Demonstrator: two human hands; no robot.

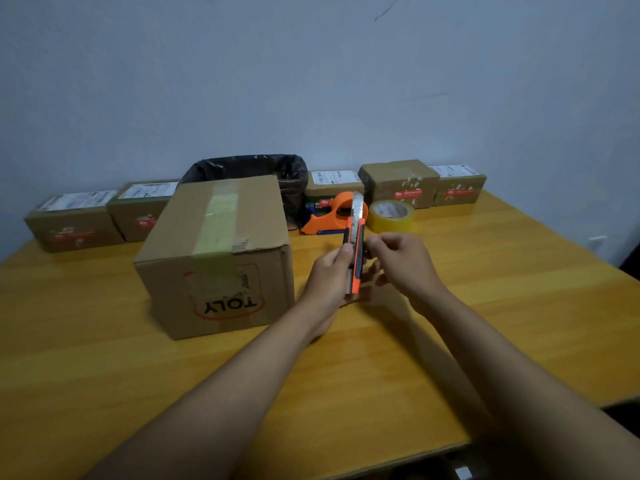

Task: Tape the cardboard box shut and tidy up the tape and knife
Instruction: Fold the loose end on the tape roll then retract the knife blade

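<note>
Gripping knife (356,247) upright in left hand (332,275), blade up, right hand (401,261) pinching its side

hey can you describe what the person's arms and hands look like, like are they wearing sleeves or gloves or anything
Both arms are bare from the bottom edge of the picture to the fingers: no sleeves show. The left hand and the right hand wear no gloves. No watch, bracelet or ring is visible on either wrist or on the fingers, though the picture is slightly soft. No markings show.
</note>
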